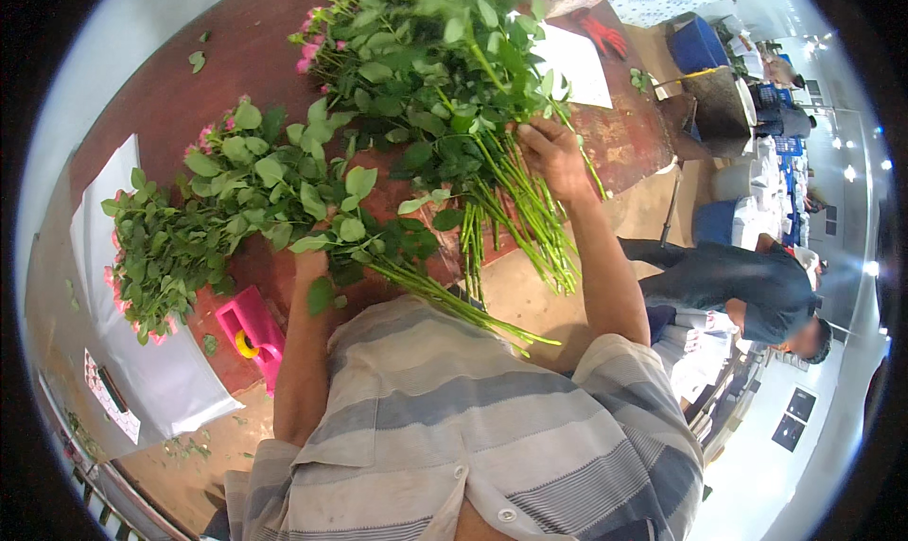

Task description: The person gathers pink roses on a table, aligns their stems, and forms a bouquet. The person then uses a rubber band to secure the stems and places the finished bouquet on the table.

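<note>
My left hand (pixel 312 259) is largely covered by leaves. It grips a small bunch of roses (pixel 273 179), whose pink blooms point to the far left and whose bare stems (pixel 454 300) slant across the front of my shirt. Beyond it lies a large heap of pink roses (pixel 425 66) on the red-brown table (pixel 234 37), its cut stems (pixel 521 215) hanging past the near edge. At the right side of that heap, my right hand (pixel 552 151) has its fingers bent and pinched on a rose stem among the leaves. The fingertips are partly hidden.
Another bunch of roses (pixel 159 271) rests at left on a white sheet (pixel 170 378). Close by is a pink tape dispenser (pixel 255 328) with yellow tape. Red gloves (pixel 601 34) and white paper (pixel 571 62) lie at the far right. A person (pixel 745 293) stands to the right, near buckets (pixel 699 44).
</note>
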Demonstrator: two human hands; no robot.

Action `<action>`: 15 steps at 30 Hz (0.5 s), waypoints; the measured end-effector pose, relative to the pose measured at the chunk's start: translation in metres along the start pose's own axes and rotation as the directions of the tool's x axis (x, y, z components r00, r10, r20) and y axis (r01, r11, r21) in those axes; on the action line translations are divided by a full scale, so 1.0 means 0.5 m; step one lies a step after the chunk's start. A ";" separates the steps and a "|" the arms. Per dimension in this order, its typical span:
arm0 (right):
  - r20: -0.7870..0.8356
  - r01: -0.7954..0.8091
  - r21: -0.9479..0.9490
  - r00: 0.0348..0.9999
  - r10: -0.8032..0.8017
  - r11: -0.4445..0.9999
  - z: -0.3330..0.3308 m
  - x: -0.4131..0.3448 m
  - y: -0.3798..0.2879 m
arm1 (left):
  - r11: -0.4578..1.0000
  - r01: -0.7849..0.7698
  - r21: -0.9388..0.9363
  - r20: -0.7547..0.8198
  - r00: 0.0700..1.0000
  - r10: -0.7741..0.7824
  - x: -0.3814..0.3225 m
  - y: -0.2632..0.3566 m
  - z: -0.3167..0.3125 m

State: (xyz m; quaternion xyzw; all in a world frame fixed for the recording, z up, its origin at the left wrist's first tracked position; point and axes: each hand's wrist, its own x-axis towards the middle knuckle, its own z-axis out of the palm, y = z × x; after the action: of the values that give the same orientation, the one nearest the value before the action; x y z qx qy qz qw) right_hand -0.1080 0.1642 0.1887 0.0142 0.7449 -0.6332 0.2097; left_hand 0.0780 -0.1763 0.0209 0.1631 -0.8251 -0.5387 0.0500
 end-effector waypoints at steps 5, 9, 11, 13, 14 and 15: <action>0.067 0.183 -0.284 0.983 -0.171 0.941 0.014 -0.019 0.018 | 0.983 -0.124 0.136 -0.038 0.991 0.130 -0.020 -0.007 0.010; 0.079 -0.096 0.007 0.992 0.095 0.995 0.071 -0.073 0.044 | 0.966 -0.203 0.161 -0.070 0.974 0.216 -0.035 -0.009 0.034; 0.142 -0.156 0.006 0.978 0.154 0.988 0.062 -0.080 0.095 | 0.950 -0.251 0.184 -0.073 0.961 0.268 -0.033 -0.014 0.043; 0.174 -0.252 0.084 0.956 0.235 0.964 0.076 -0.105 0.104 | 0.933 -0.267 0.240 -0.016 0.960 0.279 -0.040 -0.030 0.042; 0.158 -0.185 -0.069 0.968 0.193 0.980 0.074 -0.117 0.117 | 0.924 -0.272 0.267 0.039 0.961 0.272 -0.040 -0.040 0.039; 0.144 -0.112 -0.217 0.979 0.145 0.970 0.065 -0.127 0.135 | 0.915 -0.279 0.290 0.097 0.960 0.262 -0.037 -0.044 0.037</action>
State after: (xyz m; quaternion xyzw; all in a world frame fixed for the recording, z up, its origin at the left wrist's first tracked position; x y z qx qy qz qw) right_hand -0.0214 0.1623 0.1430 -0.0098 0.7853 -0.5362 0.3093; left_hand 0.0955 -0.1620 -0.0051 0.0377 -0.9132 -0.3988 0.0754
